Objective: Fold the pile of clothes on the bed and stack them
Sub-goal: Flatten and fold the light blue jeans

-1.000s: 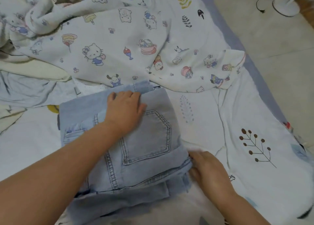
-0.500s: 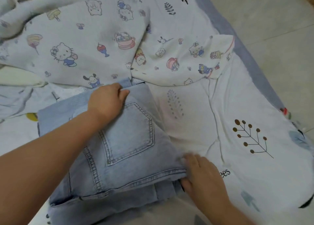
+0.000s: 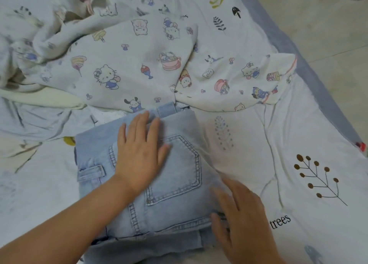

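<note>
Now two hands press one folded jeans.

Bed sheet w/ folded jeans, cartoon-print cloth on it

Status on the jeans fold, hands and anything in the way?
Left hand flat, open, pressing folded jeans. Right hand open at jeans' right edge. Cartoon-print cloth unfolded behind, overlapping the waistband; no obstruction.

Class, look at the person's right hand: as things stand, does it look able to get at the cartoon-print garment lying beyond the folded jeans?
Probably yes. The right hand lies open at the jeans' edge holding nothing, and only bare bedsheet lies between it and the cartoon-print garment.
</note>
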Motion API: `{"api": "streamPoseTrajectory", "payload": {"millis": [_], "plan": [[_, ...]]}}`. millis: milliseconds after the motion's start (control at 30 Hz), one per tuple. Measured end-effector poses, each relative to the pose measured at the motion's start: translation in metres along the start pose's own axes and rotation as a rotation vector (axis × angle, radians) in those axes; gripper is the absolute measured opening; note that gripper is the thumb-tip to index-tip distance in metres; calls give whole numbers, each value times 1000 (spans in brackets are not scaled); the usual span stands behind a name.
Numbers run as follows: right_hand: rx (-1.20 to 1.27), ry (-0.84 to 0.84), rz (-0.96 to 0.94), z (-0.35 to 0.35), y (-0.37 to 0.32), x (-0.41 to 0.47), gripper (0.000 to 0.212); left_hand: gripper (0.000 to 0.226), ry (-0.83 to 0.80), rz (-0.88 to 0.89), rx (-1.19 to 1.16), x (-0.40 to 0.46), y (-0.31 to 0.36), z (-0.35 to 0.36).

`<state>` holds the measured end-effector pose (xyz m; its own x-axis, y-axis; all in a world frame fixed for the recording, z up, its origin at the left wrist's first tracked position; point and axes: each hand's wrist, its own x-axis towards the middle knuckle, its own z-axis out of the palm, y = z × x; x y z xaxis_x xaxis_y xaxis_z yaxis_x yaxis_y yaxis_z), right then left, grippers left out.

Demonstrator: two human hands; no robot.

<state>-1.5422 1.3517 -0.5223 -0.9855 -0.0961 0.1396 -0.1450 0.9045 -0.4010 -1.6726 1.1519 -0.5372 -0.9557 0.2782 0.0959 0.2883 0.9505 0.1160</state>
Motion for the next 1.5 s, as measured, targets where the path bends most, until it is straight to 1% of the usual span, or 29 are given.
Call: {"api": "streamPoseTrajectory", "payload": {"millis": [67, 100, 167, 233, 333, 433, 500, 567, 633, 700, 733, 800, 833, 900, 933, 967, 1000, 1033, 1067, 1100, 1133, 1167, 1200, 1233, 1267, 1333, 1400, 1500], "plan": [[-58, 18, 86, 12, -23, 27, 50, 64, -94, 90, 36, -38, -7, 4], [-108, -28, 114, 22, -32, 37, 55, 65, -157, 119, 64, -55, -17, 8], [-209, -212, 130, 44, -43, 40, 65, 63, -253, 148, 110, -81, -46, 17], [-280, -348, 92, 61, -43, 24, 64, 60, -296, 160, 129, -93, -70, 22], [-279, -436, 59, 69, -38, 7, 62, 59, -334, 145, 119, -91, -80, 22], [-268, -398, 94, 60, -39, 17, 65, 60, -318, 115, 98, -88, -68, 14], [-250, -343, 167, 53, -50, 35, 67, 60, -258, 49, 61, -84, -58, 11], [-225, -305, 188, 54, -67, 49, 70, 61, -246, -21, 32, -72, -53, 8], [-236, -353, 116, 66, -86, 49, 72, 67, -315, -61, 22, -54, -58, 10], [-294, -434, 15, 83, -98, 36, 74, 76, -358, -44, 47, -42, -72, 23], [-321, -464, 4, 88, -100, 32, 75, 74, -406, -37, 70, -39, -77, 30], [-339, -478, 34, 94, -101, 29, 77, 57, -474, -47, 112, -36, -81, 40], [-336, -476, 41, 93, -101, 30, 77, 53, -491, -53, 113, -36, -81, 42], [-305, -447, 4, 86, -99, 31, 69, 61, -451, -31, 82, -39, -78, 36], [-264, -397, -14, 81, -94, 32, 63, 66, -384, -34, 44, -43, -77, 30], [-209, -323, -6, 76, -87, 33, 57, 72, -291, -71, -2, -51, -77, 22], [-151, -238, 39, 70, -77, 35, 51, 75, -173, -150, -66, -61, -77, 13], [-92, -165, 118, 63, -66, 38, 48, 76, -67, -270, -117, -71, -79, 5], [-31, -136, 225, 53, -54, 42, 46, 77, -3, -424, -148, -84, -82, 0], [41, -170, 332, 44, -44, 47, 47, 79, -20, -602, -183, -95, -84, -4], [112, -228, 433, 36, -35, 51, 50, 82, -104, -777, -245, -105, -87, -7], [172, -284, 513, 34, -27, 54, 52, 80, -195, -923, -337, -111, -89, -9], [219, -346, 570, 33, -21, 58, 51, 71, -246, -1027, -450, -116, -90, -9], [250, -400, 613, 33, -16, 62, 49, 59, -273, -1086, -573, -118, -91, -8], [267, -435, 648, 35, -14, 66, 48, 52, -288, -1110, -656, -118, -93, -8], [300, -472, 711, 37, -12, 75, 49, 47, -300, -1121, -749, -115, -94, -8], [356, -469, 731, 37, -13, 81, 46, 42, -282, -1103, -844, -112, -94, -9], [404, -389, 655, 30, -19, 80, 31, 29, -210, -1061, -941, -112, -92, -20]]}}
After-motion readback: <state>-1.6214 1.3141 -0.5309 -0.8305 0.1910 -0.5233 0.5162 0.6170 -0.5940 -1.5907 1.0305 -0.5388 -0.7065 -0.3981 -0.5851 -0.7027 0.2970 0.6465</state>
